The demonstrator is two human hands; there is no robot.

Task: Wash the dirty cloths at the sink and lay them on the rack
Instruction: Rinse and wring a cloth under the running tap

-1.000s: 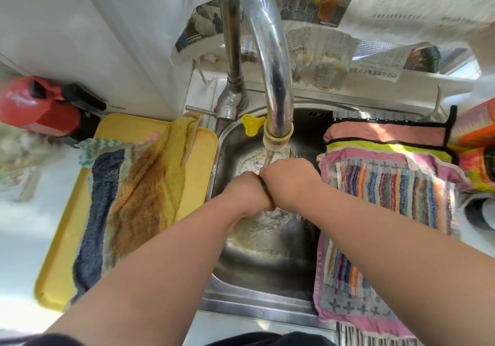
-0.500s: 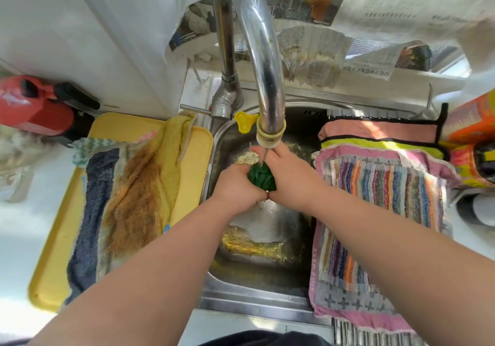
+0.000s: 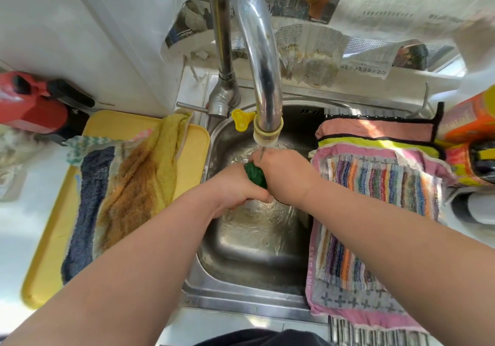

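Note:
A bunched green cloth is squeezed between both hands over the steel sink, right under the running tap. My left hand grips its lower left side and my right hand grips its upper right side. Water falls onto my right hand and the cloth. Dirty cloths, a yellow-brown stained towel and a dark blue one, lie on the yellow tray at the left. Striped and pink cloths lie spread on the rack at the right.
A red appliance sits at the far left beside a white cabinet. Orange packages stand at the far right. Newspaper covers the ledge behind the tap. A yellow plug piece rests on the sink's back rim.
The hands opened apart from a tight clasp, so the green cloth shows between them. They rose toward the spout, then shifted slightly lower and right under the stream.

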